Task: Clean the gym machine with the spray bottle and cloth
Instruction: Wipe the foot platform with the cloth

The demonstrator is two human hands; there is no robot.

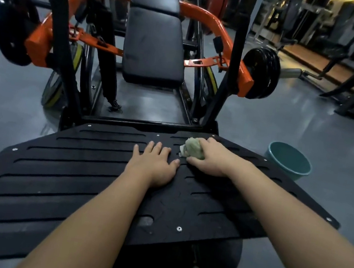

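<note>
Your right hand [210, 161] grips the pale green wadded cloth [192, 149] at 1 o'clock on the black grooved footplate [69, 174]. It looks soft and light, so hold it bunched under your palm. Your left hand [154, 164] lies flat beside it, fingers straight.

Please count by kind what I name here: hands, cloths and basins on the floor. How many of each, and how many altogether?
hands: 2 (left hand, right hand)
cloth: 1
basin: 1
total: 4
</note>
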